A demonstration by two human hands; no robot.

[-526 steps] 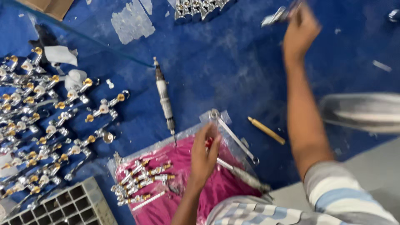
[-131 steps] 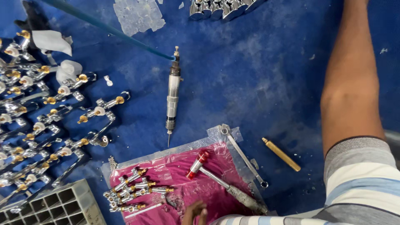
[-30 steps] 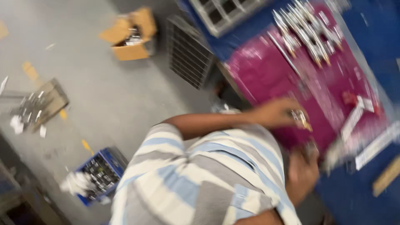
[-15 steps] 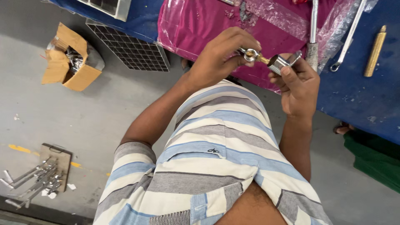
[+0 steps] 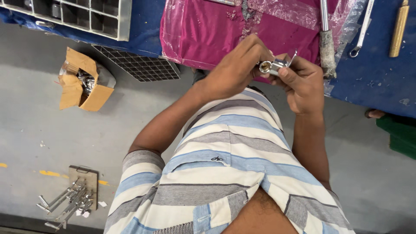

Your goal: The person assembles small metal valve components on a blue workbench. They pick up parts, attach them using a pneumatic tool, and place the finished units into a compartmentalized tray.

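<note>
Fitting [image 5: 272,67], chrome and small, sits pinched in your right hand [image 5: 303,82] while your left hand [image 5: 236,67] grips its end; keep both steady over the pink cloth [image 5: 208,34].

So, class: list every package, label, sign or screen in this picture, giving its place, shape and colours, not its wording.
Cardboard box: on the grey floor, left; small, brown, torn open, shiny metal parts inside.
Plastic wrap: over the magenta cloth on the table; clear, crinkled.
No labels, signs or screens visible.
</note>
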